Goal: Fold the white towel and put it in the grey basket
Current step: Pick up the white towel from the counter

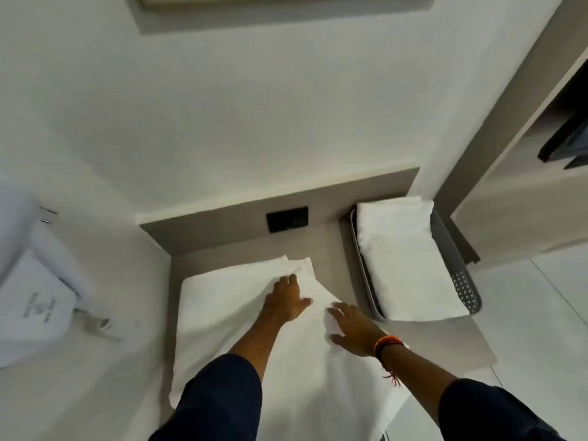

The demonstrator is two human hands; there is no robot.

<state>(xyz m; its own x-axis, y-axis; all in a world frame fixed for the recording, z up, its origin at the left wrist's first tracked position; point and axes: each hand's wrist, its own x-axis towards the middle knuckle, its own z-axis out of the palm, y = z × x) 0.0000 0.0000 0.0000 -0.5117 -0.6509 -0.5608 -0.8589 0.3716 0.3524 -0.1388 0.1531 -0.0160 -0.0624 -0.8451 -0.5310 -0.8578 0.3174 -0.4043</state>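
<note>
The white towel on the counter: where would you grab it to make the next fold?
Probably the far corners of the white towel, where loose layered edges stick up near the left hand. Come from above and pull toward yourself; the rest lies flat.

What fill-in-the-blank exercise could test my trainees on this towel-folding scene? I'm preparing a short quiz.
1. Both hands, left hand and right hand, rest flat on the ____ towel.
2. The grey basket already holds a folded ____.
3. The basket stands to the ____ of the towel being folded.
4. The bracelets are on the ____ wrist.

Missing words: white; towel; right; right
</note>
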